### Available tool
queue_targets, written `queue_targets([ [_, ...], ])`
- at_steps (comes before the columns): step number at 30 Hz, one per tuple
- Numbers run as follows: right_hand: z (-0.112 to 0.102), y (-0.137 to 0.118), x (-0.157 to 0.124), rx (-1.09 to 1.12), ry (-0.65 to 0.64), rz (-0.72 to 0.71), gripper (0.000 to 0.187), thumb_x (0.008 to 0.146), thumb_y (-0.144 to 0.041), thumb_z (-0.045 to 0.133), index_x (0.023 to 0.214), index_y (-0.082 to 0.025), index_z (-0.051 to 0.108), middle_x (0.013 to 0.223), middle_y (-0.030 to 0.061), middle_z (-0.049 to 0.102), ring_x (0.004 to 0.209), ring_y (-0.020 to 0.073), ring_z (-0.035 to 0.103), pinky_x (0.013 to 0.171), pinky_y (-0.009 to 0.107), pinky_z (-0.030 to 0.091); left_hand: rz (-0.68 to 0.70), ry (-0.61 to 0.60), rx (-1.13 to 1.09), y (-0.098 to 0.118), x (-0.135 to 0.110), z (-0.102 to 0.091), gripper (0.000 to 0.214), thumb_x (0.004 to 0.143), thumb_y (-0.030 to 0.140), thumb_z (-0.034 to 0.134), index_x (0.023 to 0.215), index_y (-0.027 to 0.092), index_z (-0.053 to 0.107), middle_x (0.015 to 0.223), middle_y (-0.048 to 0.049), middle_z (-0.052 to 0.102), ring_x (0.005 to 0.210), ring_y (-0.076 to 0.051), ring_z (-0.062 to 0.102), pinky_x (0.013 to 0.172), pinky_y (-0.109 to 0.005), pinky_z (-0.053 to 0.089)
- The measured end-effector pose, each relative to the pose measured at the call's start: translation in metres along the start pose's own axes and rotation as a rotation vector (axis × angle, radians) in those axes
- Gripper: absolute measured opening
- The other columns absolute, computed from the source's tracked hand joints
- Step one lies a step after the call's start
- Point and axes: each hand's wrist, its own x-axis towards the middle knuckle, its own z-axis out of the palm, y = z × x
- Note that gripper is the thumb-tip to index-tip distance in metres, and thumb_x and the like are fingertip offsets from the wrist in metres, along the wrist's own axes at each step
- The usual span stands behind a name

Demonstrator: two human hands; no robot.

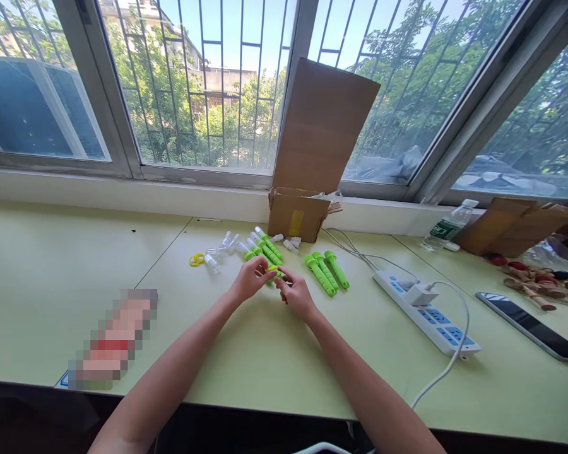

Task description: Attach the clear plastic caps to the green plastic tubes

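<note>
My left hand [252,280] and my right hand [295,294] meet over the table with fingertips pinched together. Between them is a short stretch of a green plastic tube [278,274] with a yellow ring [271,268] at it; my fingers hide most of both. Just beyond my left hand lie several green ribbed tubes with clear tips [267,246], side by side. Loose clear plastic caps [212,263] and some yellow rings [197,259] lie to their left. To the right of my hands rest three green tubes [320,275] without clear tips.
An open cardboard box [291,217] stands against the window sill, with white caps [292,244] before it. Rightward are a power strip [426,312] with cables, a phone [532,325], a bottle [454,224] and wooden toys [532,284]. A blurred-out item [116,340] lies left.
</note>
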Motion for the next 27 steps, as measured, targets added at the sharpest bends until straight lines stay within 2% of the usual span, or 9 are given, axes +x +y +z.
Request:
queue_targets([
  [13,0.0013,-0.0026,-0.0013,0.049,0.002,-0.007,0.063,0.074,-0.05,0.058,0.125,-0.013,0.052,0.065,-0.0012,0.053,0.04,0.0075,0.043,0.036,0.022,0.037,-0.002,-0.002,0.035,-0.0006,0.001,-0.0009,0.031,0.076,0.046,0.059,0.075,0.016,0.05,0.07,0.0011,0.055,0.063,-0.01,0.057,0.059,-0.024,0.05],
  [27,0.0008,0.0002,0.0004,0.108,0.001,0.025,0.065,0.071,-0.051,0.059,0.125,-0.015,0.051,0.063,-0.0029,0.052,0.039,0.0073,0.042,0.035,0.022,0.036,0.016,0.022,0.029,0.0003,0.0007,0.0006,0.031,0.076,0.047,0.058,0.076,0.017,0.05,0.072,0.0009,0.054,0.061,-0.009,0.055,0.053,-0.022,0.049],
])
